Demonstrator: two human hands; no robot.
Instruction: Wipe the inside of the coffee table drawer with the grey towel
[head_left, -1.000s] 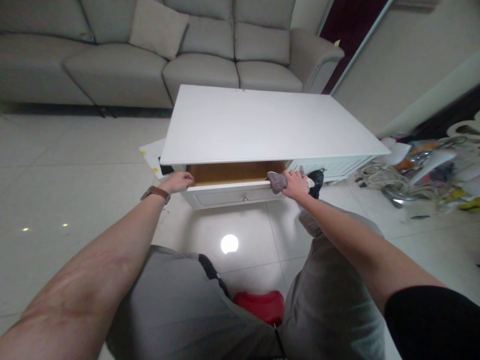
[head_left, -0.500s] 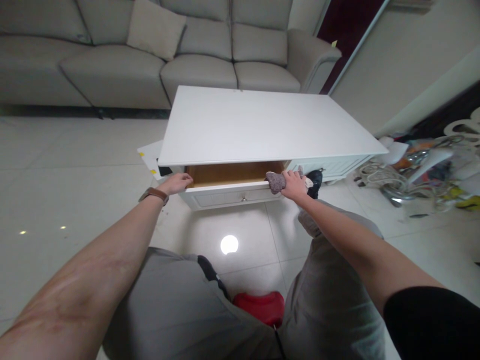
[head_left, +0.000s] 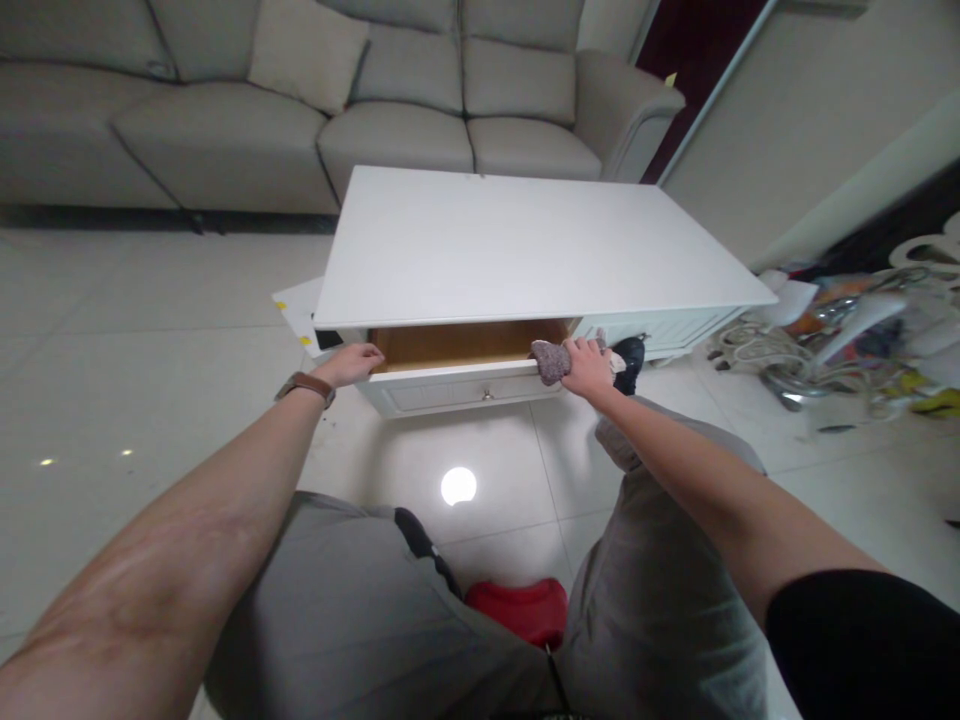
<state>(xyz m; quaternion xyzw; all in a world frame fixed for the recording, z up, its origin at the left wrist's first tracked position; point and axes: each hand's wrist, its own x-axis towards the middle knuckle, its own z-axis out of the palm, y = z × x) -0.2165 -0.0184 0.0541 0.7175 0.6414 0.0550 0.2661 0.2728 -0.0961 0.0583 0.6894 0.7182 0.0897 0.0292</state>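
Note:
A white coffee table (head_left: 525, 245) stands before me with its left drawer (head_left: 450, 391) pulled out, showing a bare brown wooden inside. At the drawer's left front corner, the fingers of my left hand (head_left: 352, 364) curl over the edge. My right hand (head_left: 587, 368) is wrapped round a greyish-purple cloth (head_left: 551, 362) and rests with it on the right end of the drawer front. Part of the cloth is hidden under my fingers. A small round knob (head_left: 487, 394) sits on the drawer front between my hands.
A grey sofa (head_left: 397, 135) with a cushion (head_left: 307, 52) runs behind the table. Beside the table's left end lies a white board (head_left: 295, 305). A red plastic thing (head_left: 517, 612) is between my legs. Assorted clutter (head_left: 847, 320) stands on the right.
Both hands keep their places on the drawer. The view has shifted very slightly; nothing else has visibly moved.

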